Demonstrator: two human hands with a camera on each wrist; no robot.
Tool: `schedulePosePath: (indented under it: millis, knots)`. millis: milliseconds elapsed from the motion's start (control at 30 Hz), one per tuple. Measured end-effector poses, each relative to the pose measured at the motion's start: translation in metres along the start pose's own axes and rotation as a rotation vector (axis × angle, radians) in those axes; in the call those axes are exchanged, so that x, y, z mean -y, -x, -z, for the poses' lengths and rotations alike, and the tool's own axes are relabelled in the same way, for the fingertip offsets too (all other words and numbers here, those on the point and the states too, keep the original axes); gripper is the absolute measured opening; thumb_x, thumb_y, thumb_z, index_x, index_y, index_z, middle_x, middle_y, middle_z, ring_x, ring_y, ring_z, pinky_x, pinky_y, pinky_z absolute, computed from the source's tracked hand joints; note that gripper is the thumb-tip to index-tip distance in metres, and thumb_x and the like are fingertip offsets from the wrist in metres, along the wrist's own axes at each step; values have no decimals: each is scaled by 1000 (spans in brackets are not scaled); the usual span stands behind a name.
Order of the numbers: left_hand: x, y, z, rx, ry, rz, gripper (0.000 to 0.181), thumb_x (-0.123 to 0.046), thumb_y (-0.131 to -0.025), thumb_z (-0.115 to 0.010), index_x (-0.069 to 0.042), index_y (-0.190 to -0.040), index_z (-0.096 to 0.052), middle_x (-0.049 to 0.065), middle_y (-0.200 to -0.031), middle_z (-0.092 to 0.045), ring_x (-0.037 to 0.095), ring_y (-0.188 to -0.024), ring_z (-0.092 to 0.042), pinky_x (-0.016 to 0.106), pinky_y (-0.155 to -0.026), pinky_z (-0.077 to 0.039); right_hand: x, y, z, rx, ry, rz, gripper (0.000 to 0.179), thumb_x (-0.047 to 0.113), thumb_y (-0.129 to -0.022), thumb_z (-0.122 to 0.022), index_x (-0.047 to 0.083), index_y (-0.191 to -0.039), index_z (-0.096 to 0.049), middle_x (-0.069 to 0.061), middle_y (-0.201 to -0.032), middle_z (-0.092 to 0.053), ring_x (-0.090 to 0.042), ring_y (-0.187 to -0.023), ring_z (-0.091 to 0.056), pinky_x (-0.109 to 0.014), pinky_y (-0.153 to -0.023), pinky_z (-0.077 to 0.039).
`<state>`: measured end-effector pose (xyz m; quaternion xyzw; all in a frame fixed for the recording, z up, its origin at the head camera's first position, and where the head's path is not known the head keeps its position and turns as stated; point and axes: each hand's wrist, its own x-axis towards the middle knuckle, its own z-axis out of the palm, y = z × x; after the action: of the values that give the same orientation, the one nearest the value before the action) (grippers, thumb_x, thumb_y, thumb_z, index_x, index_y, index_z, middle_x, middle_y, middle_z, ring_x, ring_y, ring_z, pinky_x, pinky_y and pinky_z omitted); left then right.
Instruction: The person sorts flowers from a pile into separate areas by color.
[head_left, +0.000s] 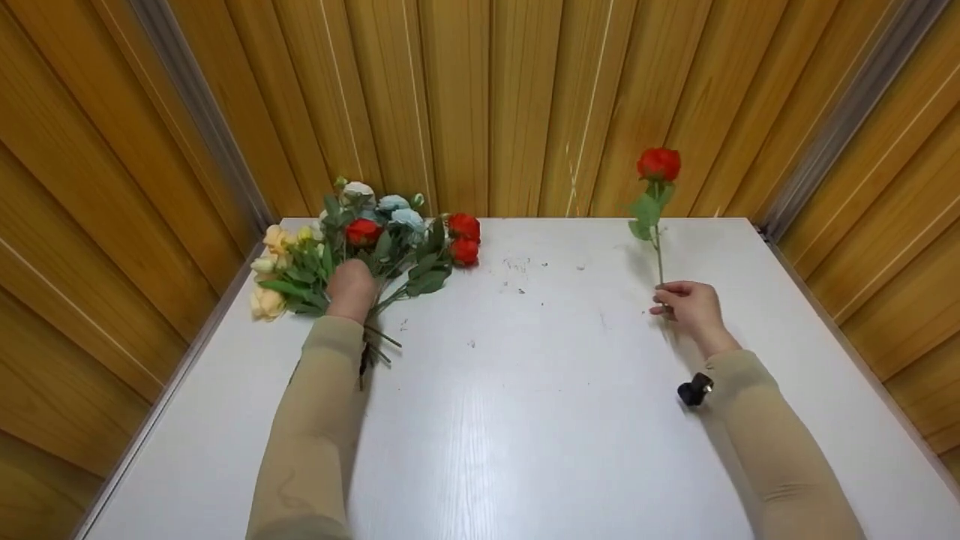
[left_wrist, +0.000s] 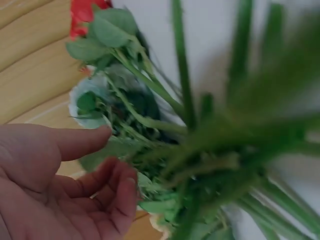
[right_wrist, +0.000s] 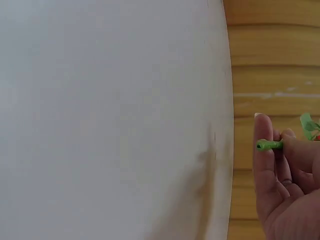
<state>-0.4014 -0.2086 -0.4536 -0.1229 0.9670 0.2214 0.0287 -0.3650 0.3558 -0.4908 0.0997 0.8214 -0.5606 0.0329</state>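
At the right of the head view, my right hand (head_left: 694, 307) pinches a single red rose (head_left: 660, 163) low on its stem, bloom upward. The cut end of the green stem (right_wrist: 270, 145) pokes out between thumb and fingers in the right wrist view. On the left, my left hand (head_left: 352, 289) is over a loose bunch of flowers, its fingers hidden in the head view. The left wrist view shows that hand's thumb and loosely bent fingers apart, close beside green stems (left_wrist: 185, 65). The bunch has red blooms (head_left: 465, 250), pale blue blooms (head_left: 407, 219) and peach-yellow blooms (head_left: 268, 302).
A white table (head_left: 480, 420) lies under both arms, with small dark marks on its surface. Wood-look panels (head_left: 517, 105) stand along its back and both sides. A small black device (head_left: 695, 390) sits at the right wrist.
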Motion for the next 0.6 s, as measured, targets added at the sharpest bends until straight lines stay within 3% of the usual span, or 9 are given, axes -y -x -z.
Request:
schedulePosePath:
  millis: [200, 433, 600]
  knots:
    - [12, -1, -4, 39, -116, -10, 31, -7, -102, -50, 8, -123, -68, 32, -132, -63, 48, -121, -61, 58, -100, -54, -24, 1, 49, -87, 61, -83, 44, 15, -105, -59, -8, -141, -53, 10, -88, -69, -2, -77, -73, -23, -79, -62]
    - [16, -1, -9, -10, -41, 10, 31, -6, -104, -47, 10, -123, -66, 35, -130, -62, 48, -114, -65, 59, -91, -58, -43, 4, 82, -136, 57, -187, 40, 9, -105, -56, -11, -139, -51, 2, -88, -68, -7, -75, -73, -26, -80, -63]
    - [16, 0, -6, -1, 20, 22, 28, -6, -102, -50, 6, -118, -69, 30, -122, -69, 46, -109, -68, 58, -90, -58, -46, 7, 100, -169, 147, -224, 40, 11, -104, -56, -12, -137, -53, 3, -81, -69, -7, -70, -73, -23, -69, -60]
